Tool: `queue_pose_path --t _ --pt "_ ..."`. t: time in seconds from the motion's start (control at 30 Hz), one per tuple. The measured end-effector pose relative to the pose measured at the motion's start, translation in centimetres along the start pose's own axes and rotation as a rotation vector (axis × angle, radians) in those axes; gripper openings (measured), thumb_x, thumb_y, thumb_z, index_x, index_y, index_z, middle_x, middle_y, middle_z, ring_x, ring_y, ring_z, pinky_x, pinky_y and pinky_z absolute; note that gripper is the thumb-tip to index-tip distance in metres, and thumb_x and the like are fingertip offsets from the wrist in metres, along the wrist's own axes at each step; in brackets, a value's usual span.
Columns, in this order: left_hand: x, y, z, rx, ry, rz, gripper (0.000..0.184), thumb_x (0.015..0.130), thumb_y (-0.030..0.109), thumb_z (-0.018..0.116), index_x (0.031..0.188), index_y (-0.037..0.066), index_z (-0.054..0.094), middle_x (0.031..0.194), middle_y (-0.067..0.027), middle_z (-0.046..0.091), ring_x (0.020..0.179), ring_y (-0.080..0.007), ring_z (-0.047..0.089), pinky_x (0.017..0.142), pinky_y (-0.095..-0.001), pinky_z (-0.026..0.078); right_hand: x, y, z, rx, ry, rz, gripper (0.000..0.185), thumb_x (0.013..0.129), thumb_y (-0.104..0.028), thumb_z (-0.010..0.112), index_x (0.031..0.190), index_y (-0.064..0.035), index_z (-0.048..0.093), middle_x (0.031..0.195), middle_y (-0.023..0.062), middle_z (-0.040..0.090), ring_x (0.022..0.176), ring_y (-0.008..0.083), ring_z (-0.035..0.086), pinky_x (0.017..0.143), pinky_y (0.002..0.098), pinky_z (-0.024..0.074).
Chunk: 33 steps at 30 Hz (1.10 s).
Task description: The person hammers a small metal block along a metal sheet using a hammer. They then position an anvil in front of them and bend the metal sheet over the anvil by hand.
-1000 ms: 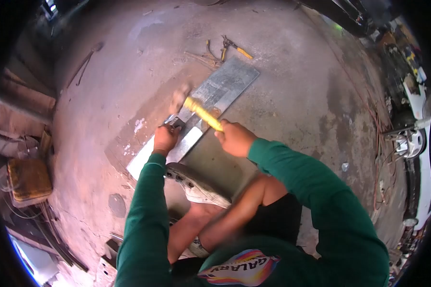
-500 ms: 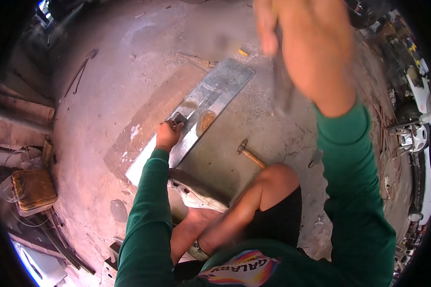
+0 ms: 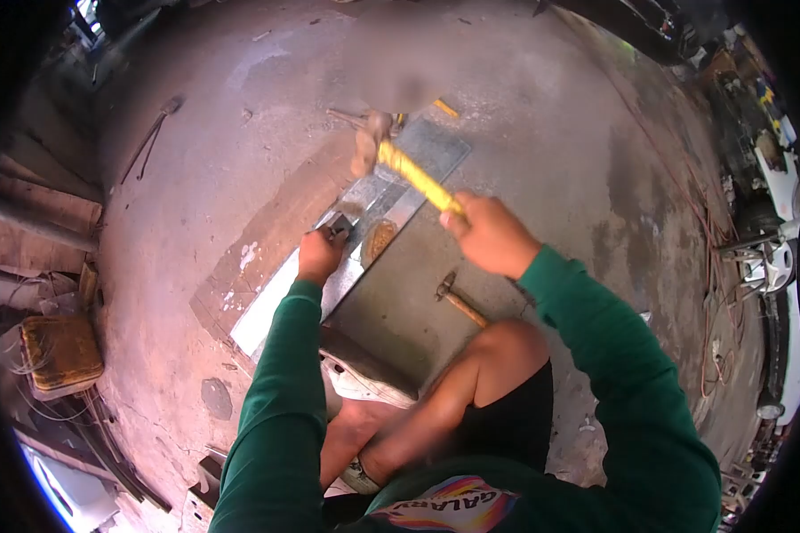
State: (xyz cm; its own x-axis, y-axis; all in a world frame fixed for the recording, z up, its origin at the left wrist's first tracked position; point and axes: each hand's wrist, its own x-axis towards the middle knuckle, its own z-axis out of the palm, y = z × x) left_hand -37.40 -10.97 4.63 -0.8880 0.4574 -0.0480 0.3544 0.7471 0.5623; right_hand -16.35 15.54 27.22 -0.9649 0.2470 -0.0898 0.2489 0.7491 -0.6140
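Note:
My right hand (image 3: 493, 233) grips a hammer (image 3: 422, 185) by its yellow handle, with the blurred head raised over the upper part of a long metal sheet (image 3: 437, 147). Low over the middle of that sheet, my left hand (image 3: 320, 255) is closed on a small dark block (image 3: 339, 224). A round brownish patch (image 3: 380, 240) shows on the sheet's right side. Another hammer (image 3: 461, 305), with a wooden handle, lies on the floor near my bent knee.
Yellow-handled pliers (image 3: 445, 107), partly hidden, lie beyond the sheet. A long thin tool (image 3: 151, 138) is on the floor at upper left. A worn brown box (image 3: 60, 354) stands at left. Cables (image 3: 709, 266) and car parts line the right side.
The right hand and yellow hammer swung up close to the camera, then came back down over the sheet. My left hand stays on the block, shifted slightly.

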Motion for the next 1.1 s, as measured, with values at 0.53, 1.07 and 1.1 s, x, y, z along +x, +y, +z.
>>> queue_pose_path --t 0.53,1.07,1.1 --pt "2.6 2.7 0.9 0.15 0.008 0.044 0.046 0.093 0.042 0.077 0.1 -0.003 0.077 0.097 -0.0306 0.075 0.096 -0.0496 0.073 0.087 -0.0546 0.059 2.5 4.2 6.2 -0.184 -0.109 0.025 0.043 0.104 -0.03 0.062 0.13 0.0049 0.058 0.095 0.0336 0.073 0.094 0.0526 0.072 0.084 0.0627 0.0568" --pt "-26.6 -14.7 -15.2 -0.776 0.281 -0.598 0.022 0.101 0.019 0.073 0.108 -0.002 0.076 0.095 -0.0123 0.077 0.092 -0.0245 0.076 0.084 -0.0366 0.062 -12.4 18.3 2.7 -0.656 -0.012 0.246 0.041 0.091 -0.019 0.075 0.127 -0.0019 0.066 0.111 0.0236 0.075 0.099 0.0437 0.073 0.088 0.053 0.0592" --pt "-30.6 -14.7 -16.6 -0.793 0.35 -0.635 0.022 0.101 0.019 0.073 0.108 -0.002 0.076 0.095 -0.0123 0.077 0.092 -0.0245 0.076 0.084 -0.0366 0.062 -9.8 16.1 4.2 -0.669 0.074 0.134 0.043 0.09 -0.02 0.077 0.127 -0.0013 0.066 0.114 0.0232 0.074 0.102 0.0429 0.073 0.09 0.0523 0.0593"
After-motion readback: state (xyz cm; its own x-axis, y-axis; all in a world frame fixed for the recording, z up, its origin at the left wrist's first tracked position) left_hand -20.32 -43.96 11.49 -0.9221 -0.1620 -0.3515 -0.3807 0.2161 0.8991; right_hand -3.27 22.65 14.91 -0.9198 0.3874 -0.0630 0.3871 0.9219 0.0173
